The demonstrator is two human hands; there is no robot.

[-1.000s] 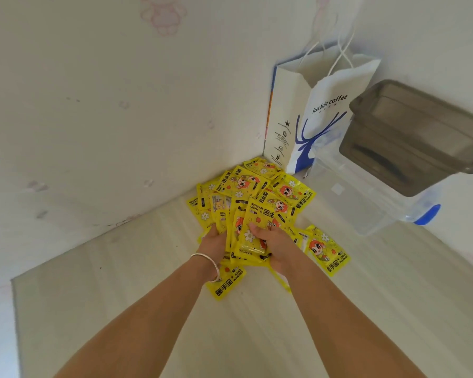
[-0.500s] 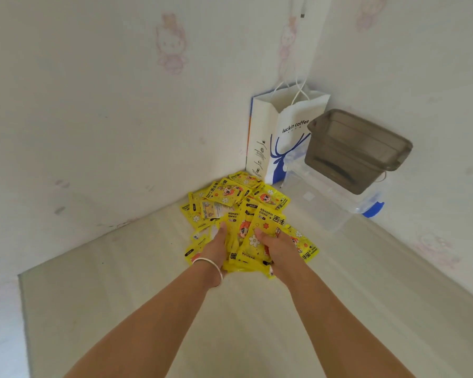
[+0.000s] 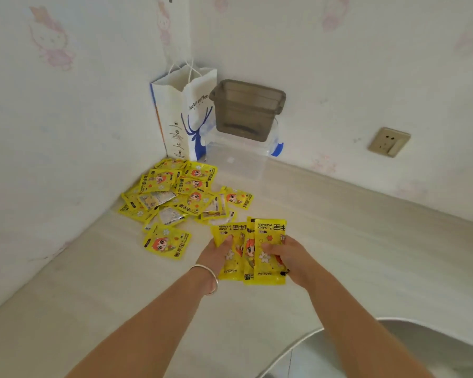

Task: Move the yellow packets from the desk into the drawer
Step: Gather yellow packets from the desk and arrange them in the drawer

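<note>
Above the pale woodgrain desk (image 3: 339, 241), both hands' fingers (image 3: 271, 247) clamped on flat, glossy yellow packets (image 3: 253, 252).

Bare forearms, no sleeves; thin silver bangle (image 3: 206, 279) on L wrist; R wrist unadorned.

Pale cartoon-print wallpaper (image 3: 339, 64), wall socket (image 3: 389, 142), light wood desk (image 3: 366, 255).

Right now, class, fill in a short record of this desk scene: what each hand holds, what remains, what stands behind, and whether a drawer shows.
left hand: grips the bundle of yellow hand-warmer packets
right hand: grips the same bundle
remaining: loose pile of yellow packets on the pale wooden desk
behind: white paper coffee bag, grey plastic tub
drawer: not in view
</note>
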